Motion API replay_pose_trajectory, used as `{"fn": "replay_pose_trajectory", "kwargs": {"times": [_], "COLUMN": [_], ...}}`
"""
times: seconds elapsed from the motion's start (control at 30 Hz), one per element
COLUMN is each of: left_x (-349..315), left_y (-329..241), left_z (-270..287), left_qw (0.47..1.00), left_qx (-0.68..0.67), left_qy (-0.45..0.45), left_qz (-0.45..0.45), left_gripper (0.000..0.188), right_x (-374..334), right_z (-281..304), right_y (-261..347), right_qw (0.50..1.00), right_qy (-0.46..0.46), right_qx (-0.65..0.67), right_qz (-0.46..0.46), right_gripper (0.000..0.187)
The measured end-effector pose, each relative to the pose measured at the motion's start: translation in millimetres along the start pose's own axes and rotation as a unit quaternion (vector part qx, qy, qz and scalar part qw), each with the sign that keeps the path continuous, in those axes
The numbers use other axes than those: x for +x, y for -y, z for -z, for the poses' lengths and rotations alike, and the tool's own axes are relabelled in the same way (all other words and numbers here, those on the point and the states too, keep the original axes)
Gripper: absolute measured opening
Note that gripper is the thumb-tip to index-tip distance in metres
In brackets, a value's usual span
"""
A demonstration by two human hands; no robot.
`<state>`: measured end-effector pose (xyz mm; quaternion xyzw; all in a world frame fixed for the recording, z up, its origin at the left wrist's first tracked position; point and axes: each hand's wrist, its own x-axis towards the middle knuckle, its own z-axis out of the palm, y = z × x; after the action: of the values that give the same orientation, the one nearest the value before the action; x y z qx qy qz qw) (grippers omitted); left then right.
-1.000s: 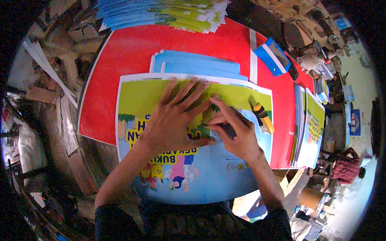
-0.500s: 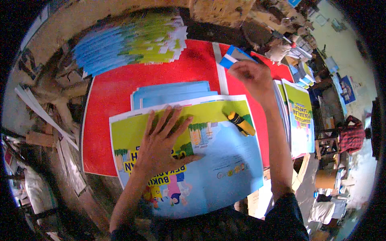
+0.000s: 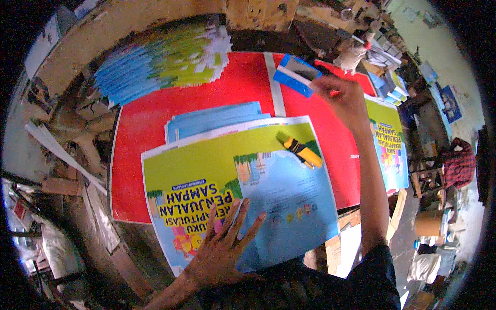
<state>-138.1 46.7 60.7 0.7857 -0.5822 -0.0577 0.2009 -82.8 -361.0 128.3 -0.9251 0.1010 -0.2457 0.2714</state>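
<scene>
A large printed cover sheet (image 3: 196, 155), green and blue with cartoon figures, lies in front of me over a few light-blue sheets (image 3: 222, 120). My left hand (image 3: 225, 248) rests on its near part, fingers spread. On the sheet's far right area sits a small yellow-and-black tool (image 3: 302, 152), its exact kind unclear. Beyond it, a small blue-and-white box (image 3: 297, 75) with a dark, greyish middle lies on the red board. My right hand (image 3: 341, 95) is at the box's right end, fingers bent and pinched together; what they hold, if anything, is too small to make out.
The red board (image 3: 139, 170) with a pale strip covers the table. At the far left lies a fanned pile of printed sheets (image 3: 165, 64). Matching covers (image 3: 387, 144) are stacked on the right. Clutter and a white bundle (image 3: 351, 57) stand at the back right.
My left hand has slid toward me, down the cover sheet, uncovering its printed title. My right hand has shifted from over the small box to its right end, so more of the box shows.
</scene>
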Motion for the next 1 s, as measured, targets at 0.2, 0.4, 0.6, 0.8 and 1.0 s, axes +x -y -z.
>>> {"fn": "replay_pose_trajectory", "kwargs": {"times": [0.2,0.4,0.6,0.8,1.0], "left_x": [0,26,39,40,36], "left_y": [-2,14,44,48,51], "left_z": [-11,18,11,-8,-13], "left_qw": [0.992,0.993,0.988,0.982,0.981], "left_qx": [0.011,-0.047,-0.013,-0.032,-0.067], "left_qy": [0.074,0.048,-0.083,-0.120,-0.125], "left_qz": [0.103,0.096,0.129,0.141,0.135], "left_gripper": [0.113,0.137,0.111,0.102,0.106], "right_x": [-82,-101,-149,-154,-158], "right_z": [-28,-17,-28,-35,-42], "right_y": [34,48,86,92,95], "right_qw": [0.982,0.987,0.933,0.912,0.909], "right_qy": [0.183,0.145,0.320,0.364,0.358], "right_qx": [-0.030,0.034,0.072,0.017,-0.009], "right_qz": [0.041,0.065,0.151,0.190,0.211], "right_gripper": [0.033,0.038,0.048,0.052,0.052]}}
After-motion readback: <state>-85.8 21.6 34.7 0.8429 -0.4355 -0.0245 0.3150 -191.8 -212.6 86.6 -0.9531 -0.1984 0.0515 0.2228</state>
